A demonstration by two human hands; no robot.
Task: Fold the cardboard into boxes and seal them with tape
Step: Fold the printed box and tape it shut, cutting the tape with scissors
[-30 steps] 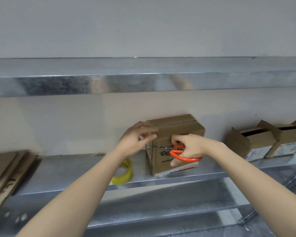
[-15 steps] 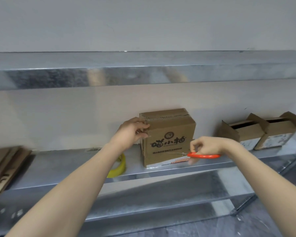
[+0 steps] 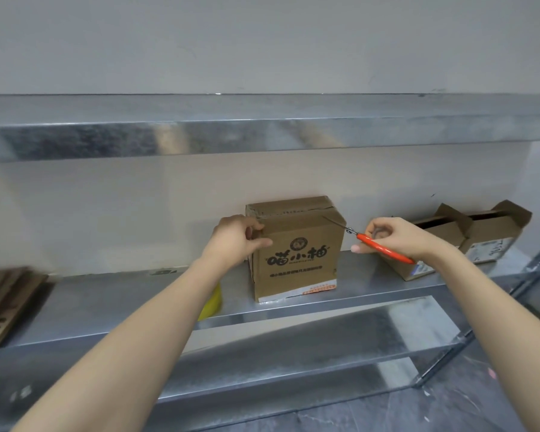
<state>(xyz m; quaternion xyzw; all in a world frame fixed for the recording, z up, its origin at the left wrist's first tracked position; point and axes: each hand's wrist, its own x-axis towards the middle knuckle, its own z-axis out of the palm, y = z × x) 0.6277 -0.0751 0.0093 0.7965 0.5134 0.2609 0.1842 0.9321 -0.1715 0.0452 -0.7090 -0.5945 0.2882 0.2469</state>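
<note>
A closed brown cardboard box (image 3: pixel 296 257) with black printed characters stands upright on the metal shelf (image 3: pixel 113 304). My left hand (image 3: pixel 236 238) grips its upper left corner. My right hand (image 3: pixel 393 236) holds orange-handled scissors (image 3: pixel 378 246) to the right of the box, with the blades pointing at its upper right edge. A yellow tape roll (image 3: pixel 211 302) lies on the shelf behind my left forearm, mostly hidden.
Two open-topped cardboard boxes (image 3: pixel 480 238) sit at the right end of the shelf. Flat cardboard sheets (image 3: pixel 3 304) lie at the left end. Another metal shelf (image 3: pixel 262 132) runs overhead, and lower shelves lie below.
My right hand has lifted the scissors from low in front of the box to beside its upper right edge. My left hand stays on the box's upper left corner.
</note>
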